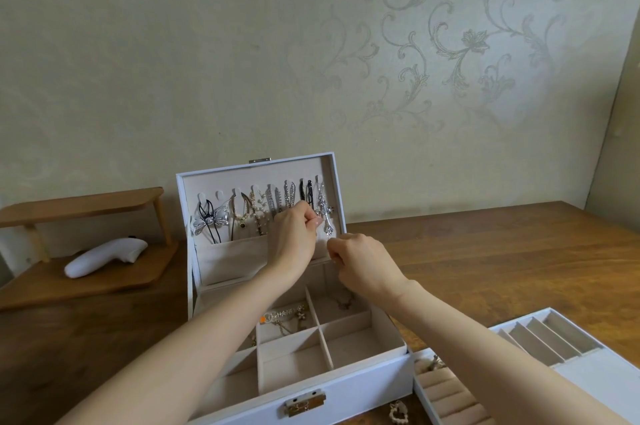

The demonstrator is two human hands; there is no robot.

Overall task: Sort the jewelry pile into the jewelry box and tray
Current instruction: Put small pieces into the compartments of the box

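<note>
A white jewelry box point(346, 386) stands open on the table, its lid point(258, 168) upright with several necklaces hanging from hooks. My left hand point(294, 237) is raised to the lid and pinches a silver cross necklace point(327, 213) at the rightmost hooks. My right hand point(362, 263), fingers curled, pinches what seems to be the chain's lower end beside the lid pocket point(228, 255). A few pieces point(287, 315) lie in the box's back compartments. The white tray point(540, 365) sits at the right with ring rolls point(446, 397) and slots.
A pearl heart piece point(398, 412) lies on the wooden table point(502, 251) in front of the box. At the left a small wooden shelf point(79, 210) holds a white handheld device point(105, 256). A wallpapered wall stands right behind the box.
</note>
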